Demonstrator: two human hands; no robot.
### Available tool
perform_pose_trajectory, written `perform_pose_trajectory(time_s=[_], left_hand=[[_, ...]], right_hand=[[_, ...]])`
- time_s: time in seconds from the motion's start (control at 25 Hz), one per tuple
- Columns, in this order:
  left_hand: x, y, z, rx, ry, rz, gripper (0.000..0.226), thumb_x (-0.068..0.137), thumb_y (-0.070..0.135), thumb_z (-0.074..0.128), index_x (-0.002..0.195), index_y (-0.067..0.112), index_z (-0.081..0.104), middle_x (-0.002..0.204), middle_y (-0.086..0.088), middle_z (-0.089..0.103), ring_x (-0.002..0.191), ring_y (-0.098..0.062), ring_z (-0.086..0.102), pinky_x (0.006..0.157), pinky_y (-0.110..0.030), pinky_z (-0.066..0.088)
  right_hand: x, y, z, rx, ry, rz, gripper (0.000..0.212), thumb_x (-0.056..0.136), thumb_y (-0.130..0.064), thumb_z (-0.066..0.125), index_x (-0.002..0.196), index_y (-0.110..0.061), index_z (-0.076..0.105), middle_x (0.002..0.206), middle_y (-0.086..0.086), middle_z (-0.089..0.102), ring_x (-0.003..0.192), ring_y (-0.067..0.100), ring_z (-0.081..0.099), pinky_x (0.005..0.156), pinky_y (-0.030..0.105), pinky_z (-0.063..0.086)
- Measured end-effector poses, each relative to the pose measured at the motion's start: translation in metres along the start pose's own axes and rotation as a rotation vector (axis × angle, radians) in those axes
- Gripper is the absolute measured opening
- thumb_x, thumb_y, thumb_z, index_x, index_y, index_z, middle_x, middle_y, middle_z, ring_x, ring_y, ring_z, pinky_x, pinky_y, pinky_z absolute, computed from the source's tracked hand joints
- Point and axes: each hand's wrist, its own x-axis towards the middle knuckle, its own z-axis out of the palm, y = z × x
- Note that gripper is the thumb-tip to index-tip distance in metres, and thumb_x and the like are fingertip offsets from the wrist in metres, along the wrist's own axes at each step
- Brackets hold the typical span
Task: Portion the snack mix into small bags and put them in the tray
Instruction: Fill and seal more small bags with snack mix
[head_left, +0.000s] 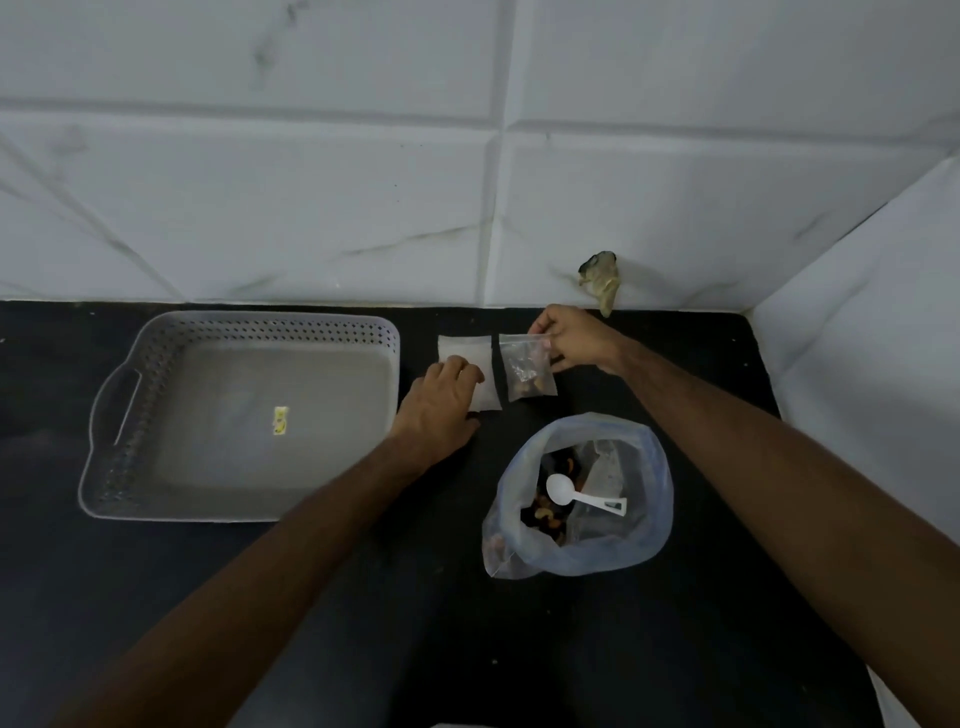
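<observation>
A grey perforated tray (156, 395) with handles lies at the left on the black counter, holding nothing but a small yellow sticker (281, 420). My right hand (574, 338) pinches the top corner of a small clear bag (525, 371) with snack mix at its bottom. My left hand (441, 402) rests its fingers on a stack of empty small bags (470, 358) lying flat beside it. Nearer to me a large open plastic bag (587, 551) holds the snack mix, and a white plastic spoon (579, 496) lies inside it.
A white tiled wall runs along the back of the counter (519, 649) and a second wall closes the right side. A crumpled scrap (600, 280) sticks out of the back wall above my right hand.
</observation>
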Motion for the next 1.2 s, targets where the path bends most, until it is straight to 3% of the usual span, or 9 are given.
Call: perform_pose_trajectory(time_s=[0.24, 0.4, 0.52, 0.6, 0.68, 0.8, 0.88, 1.08, 1.2], left_hand=[[0.013, -0.003, 0.010, 0.232, 0.036, 0.041, 0.054, 0.092, 0.029, 0.067, 0.139, 0.018, 0.044, 0.138, -0.008, 0.051, 0.127, -0.028, 0.052, 0.107, -0.043, 0.044], [0.014, -0.007, -0.002, 0.288, 0.037, 0.075, 0.033, 0.096, 0.026, 0.061, 0.126, 0.016, 0.054, 0.121, -0.008, 0.063, 0.108, -0.026, 0.062, 0.096, -0.040, 0.048], [0.006, -0.010, -0.018, 0.268, 0.221, 0.107, 0.018, 0.100, 0.024, 0.051, 0.113, 0.016, 0.062, 0.106, -0.006, 0.069, 0.090, -0.024, 0.067, 0.082, -0.039, 0.054], [-0.009, -0.006, -0.033, 0.039, 0.427, 0.074, 0.019, 0.101, 0.024, 0.052, 0.108, 0.015, 0.067, 0.101, -0.003, 0.072, 0.085, -0.020, 0.070, 0.074, -0.037, 0.056], [-0.028, 0.004, -0.050, -0.481, 0.531, -0.027, 0.013, 0.100, 0.020, 0.059, 0.106, 0.015, 0.069, 0.100, 0.002, 0.074, 0.087, -0.015, 0.071, 0.074, -0.031, 0.057], [-0.068, 0.017, -0.074, -1.450, 0.393, -0.111, 0.008, 0.102, 0.007, 0.056, 0.104, 0.006, 0.063, 0.110, -0.018, 0.073, 0.097, -0.032, 0.074, 0.083, -0.042, 0.059], [-0.094, 0.022, -0.078, -1.737, 0.277, -0.084, 0.009, 0.101, 0.005, 0.052, 0.103, 0.008, 0.060, 0.110, -0.020, 0.071, 0.097, -0.034, 0.075, 0.084, -0.044, 0.061], [-0.131, 0.025, -0.059, -1.926, 0.257, -0.097, 0.019, 0.094, 0.013, 0.058, 0.113, 0.007, 0.058, 0.115, -0.018, 0.068, 0.101, -0.032, 0.072, 0.083, -0.042, 0.063], [-0.158, 0.026, -0.048, -1.611, 0.420, -0.154, 0.024, 0.101, 0.010, 0.057, 0.124, 0.011, 0.058, 0.127, -0.007, 0.064, 0.120, -0.029, 0.062, 0.089, -0.042, 0.060]], right_hand=[[-0.004, 0.000, -0.005, -0.413, 0.136, -0.042, 0.041, 0.097, -0.009, 0.058, 0.136, -0.014, 0.050, 0.140, 0.011, 0.054, 0.125, 0.025, 0.054, 0.102, 0.041, 0.048], [-0.040, -0.011, -0.008, -0.265, 0.161, -0.114, 0.029, 0.099, -0.018, 0.057, 0.128, -0.017, 0.059, 0.128, 0.003, 0.062, 0.117, 0.018, 0.059, 0.096, 0.033, 0.048], [-0.074, -0.019, -0.010, -0.151, 0.176, -0.142, 0.022, 0.099, -0.021, 0.058, 0.120, -0.020, 0.064, 0.118, -0.001, 0.066, 0.107, 0.011, 0.060, 0.087, 0.027, 0.046], [-0.096, -0.022, -0.008, -0.089, 0.208, -0.175, 0.022, 0.100, -0.021, 0.058, 0.121, -0.021, 0.064, 0.119, -0.003, 0.065, 0.108, 0.009, 0.059, 0.089, 0.026, 0.047], [-0.115, -0.023, -0.001, 0.014, 0.238, -0.201, 0.032, 0.099, -0.022, 0.060, 0.131, -0.023, 0.058, 0.130, -0.005, 0.060, 0.115, 0.007, 0.057, 0.094, 0.025, 0.045], [-0.149, -0.031, 0.020, 0.267, 0.270, -0.218, 0.056, 0.095, -0.034, 0.066, 0.146, -0.023, 0.044, 0.140, -0.013, 0.049, 0.125, 0.005, 0.050, 0.101, 0.026, 0.041], [-0.171, -0.038, 0.037, 0.496, 0.217, -0.197, 0.058, 0.093, -0.038, 0.069, 0.144, -0.020, 0.047, 0.137, -0.009, 0.057, 0.120, 0.008, 0.058, 0.103, 0.031, 0.047], [-0.213, -0.044, 0.067, 0.776, 0.049, -0.270, 0.021, 0.093, -0.015, 0.068, 0.110, -0.001, 0.068, 0.094, 0.011, 0.074, 0.086, 0.022, 0.071, 0.077, 0.029, 0.059], [-0.235, -0.046, 0.076, 0.601, 0.163, -0.335, 0.013, 0.091, -0.013, 0.071, 0.100, -0.003, 0.071, 0.085, 0.007, 0.074, 0.078, 0.017, 0.071, 0.068, 0.025, 0.057]])
